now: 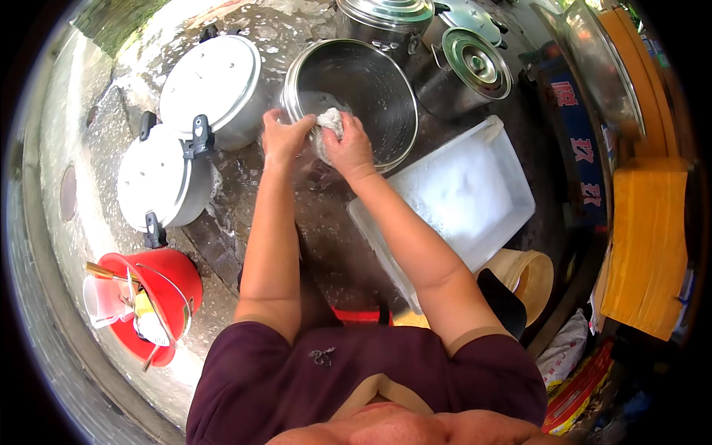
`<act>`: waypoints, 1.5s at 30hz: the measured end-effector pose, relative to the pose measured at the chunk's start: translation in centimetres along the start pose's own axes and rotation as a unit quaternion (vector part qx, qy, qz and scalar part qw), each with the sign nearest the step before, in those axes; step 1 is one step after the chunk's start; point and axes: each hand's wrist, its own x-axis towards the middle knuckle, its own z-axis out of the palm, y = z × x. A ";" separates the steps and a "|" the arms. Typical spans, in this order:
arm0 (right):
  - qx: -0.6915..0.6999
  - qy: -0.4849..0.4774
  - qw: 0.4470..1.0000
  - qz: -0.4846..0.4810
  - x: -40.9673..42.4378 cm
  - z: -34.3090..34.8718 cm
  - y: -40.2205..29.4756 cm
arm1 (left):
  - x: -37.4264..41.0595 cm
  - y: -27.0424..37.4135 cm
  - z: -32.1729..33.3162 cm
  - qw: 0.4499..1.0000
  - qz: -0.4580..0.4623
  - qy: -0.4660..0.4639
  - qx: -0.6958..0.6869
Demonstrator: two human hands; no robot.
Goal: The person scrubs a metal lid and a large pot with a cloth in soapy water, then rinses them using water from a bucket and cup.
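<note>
A large stainless steel pot lies tilted in front of me, its open mouth towards me and wet inside. My right hand grips a whitish wet cloth at the pot's near left rim. My left hand is at the outside of the same rim, its thumb beside the cloth; its fingers are partly hidden, and it seems to hold the rim. Just right of my right forearm stands a translucent plastic tub with white suds in it.
Two pressure cookers stand at the left, above a red bucket of utensils. Lidded steel pots are at the top right. A beige bucket lies below the tub. Cardboard stands at the right edge.
</note>
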 end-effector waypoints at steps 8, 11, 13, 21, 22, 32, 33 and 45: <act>0.185 -0.266 0.944 0.065 -5.0 0.3 4.7 | -0.9 2.3 -2.0 0.982 0.030 -0.049 0.180; -0.130 -0.476 0.857 -0.148 -6.6 -2.0 10.5 | -1.7 2.7 -2.4 0.973 0.030 -0.010 0.228; -0.404 -0.516 0.711 -0.253 -2.8 -4.1 14.3 | -2.4 3.0 -0.8 0.964 0.068 0.015 0.256; -0.461 -0.341 0.800 -0.176 6.3 5.4 22.9 | -2.0 3.9 2.8 0.951 0.204 -0.007 0.233; -0.384 -0.312 0.868 -0.031 4.4 7.1 23.9 | -1.8 3.8 3.2 0.948 0.213 -0.005 0.238; 0.681 0.041 0.607 0.407 9.7 9.3 10.7 | -2.3 5.3 5.4 0.948 0.185 0.034 0.256; 0.708 0.054 0.583 0.396 11.9 6.2 9.7 | -2.2 4.9 5.3 0.947 0.188 0.047 0.257; -0.134 -0.432 0.883 -0.128 -2.0 2.0 16.4 | -1.2 5.4 6.7 0.933 0.230 0.054 0.271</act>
